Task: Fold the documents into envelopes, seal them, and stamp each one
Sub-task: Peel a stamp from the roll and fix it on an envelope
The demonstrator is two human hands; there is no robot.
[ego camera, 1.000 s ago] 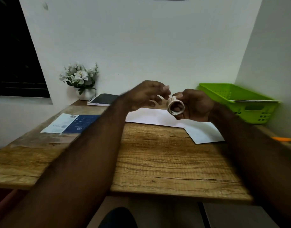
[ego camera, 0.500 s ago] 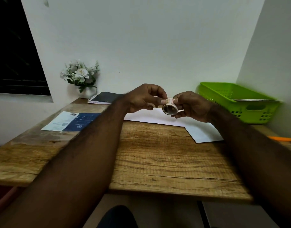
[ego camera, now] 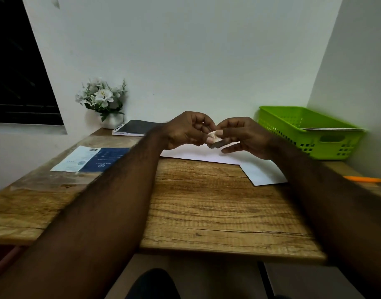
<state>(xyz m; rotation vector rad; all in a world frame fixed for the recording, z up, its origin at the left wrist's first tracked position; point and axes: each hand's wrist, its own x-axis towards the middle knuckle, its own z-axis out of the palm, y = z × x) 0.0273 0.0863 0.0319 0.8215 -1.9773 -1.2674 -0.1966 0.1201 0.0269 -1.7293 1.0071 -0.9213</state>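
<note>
small beige tape roll (ego camera: 216,140) was pinched in the grips of left hand (ego camera: 188,131) and right hand (ego camera: 244,137); sealing was judged underway, a strip to be peeled next.

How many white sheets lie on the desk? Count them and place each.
2. The far sheet lies at centre; the near sheet lies right of it. Paper in the basket is not counted; more may be hidden.
</note>
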